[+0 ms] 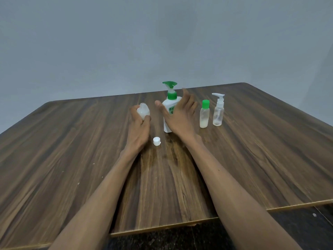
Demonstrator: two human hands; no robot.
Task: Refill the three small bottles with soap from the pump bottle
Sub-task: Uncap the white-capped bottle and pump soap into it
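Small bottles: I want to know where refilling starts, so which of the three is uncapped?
The round bottle held in the left hand; its white cap lies on the table. The green-capped bottle and clear pump-top bottle remain closed.

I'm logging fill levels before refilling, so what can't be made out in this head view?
- Pump bottle: the right hand covers most of its body and label, so its soap level cannot be read.
- Open small bottle: the left hand grips it and hides its lower part.
- Label print on the pump bottle: too small to read.
- Clear spray bottle: contents too faint to judge.
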